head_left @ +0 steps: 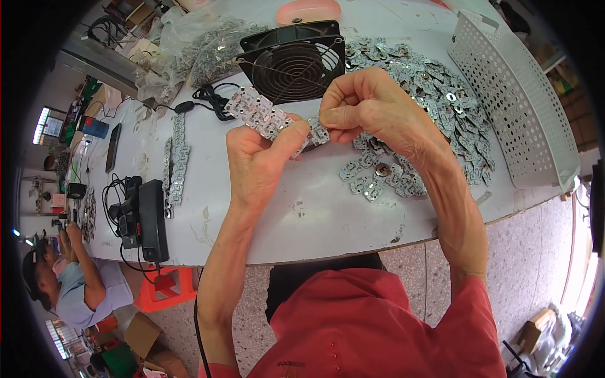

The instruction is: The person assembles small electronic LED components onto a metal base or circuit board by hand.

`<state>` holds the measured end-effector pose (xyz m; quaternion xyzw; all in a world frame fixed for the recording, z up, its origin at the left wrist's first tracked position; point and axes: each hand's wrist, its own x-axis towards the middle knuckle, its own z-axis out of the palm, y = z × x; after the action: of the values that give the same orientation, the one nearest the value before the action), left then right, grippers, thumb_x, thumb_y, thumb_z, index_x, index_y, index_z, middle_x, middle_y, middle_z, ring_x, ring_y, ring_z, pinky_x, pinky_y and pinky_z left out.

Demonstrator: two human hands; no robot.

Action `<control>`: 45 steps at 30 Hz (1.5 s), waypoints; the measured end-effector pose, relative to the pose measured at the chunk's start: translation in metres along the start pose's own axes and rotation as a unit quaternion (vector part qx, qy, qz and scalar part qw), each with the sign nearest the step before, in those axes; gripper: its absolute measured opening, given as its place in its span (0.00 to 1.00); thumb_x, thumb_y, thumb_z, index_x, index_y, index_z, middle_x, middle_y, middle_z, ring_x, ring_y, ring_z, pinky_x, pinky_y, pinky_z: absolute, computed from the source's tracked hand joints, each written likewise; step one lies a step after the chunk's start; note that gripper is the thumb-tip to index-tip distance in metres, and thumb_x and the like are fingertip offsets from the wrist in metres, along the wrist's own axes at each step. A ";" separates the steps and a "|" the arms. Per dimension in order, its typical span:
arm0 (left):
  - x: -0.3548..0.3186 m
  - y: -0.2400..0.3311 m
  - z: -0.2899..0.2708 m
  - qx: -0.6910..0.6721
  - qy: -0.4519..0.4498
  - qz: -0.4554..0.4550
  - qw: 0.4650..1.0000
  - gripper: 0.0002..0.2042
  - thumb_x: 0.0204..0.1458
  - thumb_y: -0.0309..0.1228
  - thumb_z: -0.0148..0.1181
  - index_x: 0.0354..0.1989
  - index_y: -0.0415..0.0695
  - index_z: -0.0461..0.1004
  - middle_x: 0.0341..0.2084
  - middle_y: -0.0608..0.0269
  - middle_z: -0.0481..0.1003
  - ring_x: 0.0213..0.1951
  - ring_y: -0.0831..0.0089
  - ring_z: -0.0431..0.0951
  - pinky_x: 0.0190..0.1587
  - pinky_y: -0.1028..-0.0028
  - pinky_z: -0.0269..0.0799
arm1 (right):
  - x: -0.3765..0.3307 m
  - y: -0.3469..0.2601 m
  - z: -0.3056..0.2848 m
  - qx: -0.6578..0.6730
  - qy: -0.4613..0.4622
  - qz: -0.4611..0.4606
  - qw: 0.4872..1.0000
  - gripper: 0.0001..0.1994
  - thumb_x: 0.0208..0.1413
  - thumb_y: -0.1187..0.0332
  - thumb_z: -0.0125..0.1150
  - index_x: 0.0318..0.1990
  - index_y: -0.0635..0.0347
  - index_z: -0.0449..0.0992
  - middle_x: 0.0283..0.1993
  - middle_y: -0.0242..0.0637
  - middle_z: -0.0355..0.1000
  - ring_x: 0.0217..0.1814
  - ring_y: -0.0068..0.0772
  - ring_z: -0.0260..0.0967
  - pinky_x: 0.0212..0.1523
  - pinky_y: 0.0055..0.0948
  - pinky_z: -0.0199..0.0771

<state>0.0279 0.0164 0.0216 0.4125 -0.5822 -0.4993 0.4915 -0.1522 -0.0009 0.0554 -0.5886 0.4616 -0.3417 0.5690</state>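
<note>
The left hand (255,165) is clamping its fingers on a strip of pale boards (255,112), holding it above the table (283,217) near the black fan (296,70). The right hand (372,110) is pinching its fingers on the strip's right end, beside piled metallic pieces (457,123).

A pale, scuffed tabletop (340,230) is spread across the middle of the frame. At upper centre, a black fan (299,72) and a pink container (309,11) are set on it; at upper right, a heap of small silvery plates (463,126) is bordered by a white perforated basket (513,107). Toward the left, bagged parts (208,57), narrow strips (178,160), a phone (113,148) and a black box (153,220) are laid out.
</note>
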 end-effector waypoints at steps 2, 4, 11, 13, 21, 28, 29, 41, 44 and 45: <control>0.000 -0.002 -0.002 -0.001 0.027 0.026 0.999 0.04 0.46 0.24 0.59 0.27 0.35 0.74 0.23 0.64 0.73 0.20 0.80 0.69 0.23 0.79 0.67 | 0.001 -0.001 0.003 0.005 0.005 -0.002 1.000 0.05 0.47 0.73 0.57 0.25 0.66 0.72 0.23 0.33 0.69 0.26 0.21 0.68 0.30 0.18 0.70; 0.000 -0.004 -0.002 0.003 0.023 0.028 0.999 0.04 0.46 0.24 0.59 0.27 0.35 0.74 0.23 0.64 0.73 0.21 0.80 0.69 0.23 0.79 0.67 | 0.003 0.002 0.004 0.033 0.019 -0.008 0.999 0.05 0.47 0.73 0.57 0.26 0.66 0.72 0.24 0.33 0.69 0.26 0.21 0.68 0.31 0.18 0.70; 0.001 -0.001 -0.003 -0.054 0.047 -0.019 0.997 0.05 0.44 0.26 0.61 0.25 0.36 0.75 0.19 0.67 0.73 0.21 0.82 0.69 0.23 0.82 0.64 | 0.002 0.003 0.005 0.026 0.010 -0.031 0.999 0.05 0.49 0.72 0.56 0.27 0.66 0.73 0.25 0.34 0.70 0.27 0.21 0.68 0.31 0.18 0.71; 0.003 -0.005 -0.015 -0.063 0.058 -0.015 0.996 0.05 0.43 0.25 0.62 0.26 0.36 0.75 0.19 0.67 0.73 0.21 0.82 0.69 0.23 0.81 0.64 | -0.001 -0.003 -0.006 0.029 0.095 -0.062 0.993 0.07 0.51 0.71 0.55 0.28 0.66 0.73 0.26 0.34 0.71 0.27 0.21 0.69 0.32 0.17 0.71; -0.003 -0.003 0.024 0.110 -0.060 -0.030 0.992 0.06 0.42 0.25 0.62 0.29 0.37 0.76 0.19 0.67 0.74 0.21 0.82 0.70 0.24 0.81 0.66 | 0.005 0.004 -0.005 0.094 0.121 -0.117 0.981 0.07 0.51 0.72 0.57 0.34 0.67 0.73 0.30 0.36 0.73 0.29 0.21 0.71 0.32 0.17 0.73; 0.004 -0.003 0.004 -0.128 -0.041 -0.099 0.986 0.09 0.45 0.26 0.61 0.34 0.36 0.75 0.25 0.63 0.75 0.24 0.76 0.74 0.30 0.74 0.73 | 0.005 0.003 0.000 0.096 0.104 -0.106 0.984 0.10 0.50 0.73 0.57 0.39 0.68 0.73 0.30 0.35 0.73 0.29 0.21 0.71 0.32 0.18 0.73; 0.006 -0.003 -0.002 -0.238 -0.020 -0.123 0.963 0.09 0.46 0.26 0.60 0.35 0.35 0.74 0.26 0.62 0.75 0.25 0.74 0.75 0.32 0.71 0.75 | 0.005 0.004 0.001 0.097 0.109 -0.096 0.985 0.10 0.50 0.73 0.57 0.39 0.68 0.73 0.30 0.35 0.73 0.29 0.21 0.71 0.32 0.18 0.73; 0.007 -0.007 -0.021 -0.248 0.063 -0.108 0.961 0.05 0.48 0.24 0.57 0.32 0.34 0.74 0.24 0.58 0.75 0.24 0.73 0.76 0.34 0.68 0.76 | 0.008 0.014 0.030 0.104 0.068 -0.052 0.991 0.07 0.51 0.75 0.57 0.37 0.69 0.73 0.30 0.34 0.72 0.28 0.19 0.70 0.31 0.17 0.72; 0.007 -0.010 -0.019 -0.240 0.069 -0.107 0.962 0.05 0.48 0.23 0.58 0.31 0.33 0.74 0.24 0.57 0.75 0.24 0.72 0.76 0.33 0.68 0.76 | 0.009 0.018 0.033 0.095 0.073 -0.055 0.991 0.07 0.50 0.76 0.57 0.37 0.69 0.73 0.29 0.35 0.72 0.28 0.19 0.69 0.31 0.17 0.72; 0.007 -0.009 -0.018 -0.241 0.069 -0.109 0.962 0.05 0.48 0.23 0.58 0.31 0.33 0.74 0.24 0.57 0.75 0.24 0.72 0.76 0.33 0.68 0.76 | 0.008 0.018 0.033 0.096 0.081 -0.071 0.990 0.07 0.49 0.77 0.57 0.36 0.71 0.73 0.28 0.37 0.73 0.28 0.22 0.71 0.30 0.18 0.73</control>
<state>0.0443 0.0052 0.0141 0.3761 -0.3608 -0.6454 0.5584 -0.1211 0.0046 0.0331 -0.5329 0.4285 -0.4702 0.5579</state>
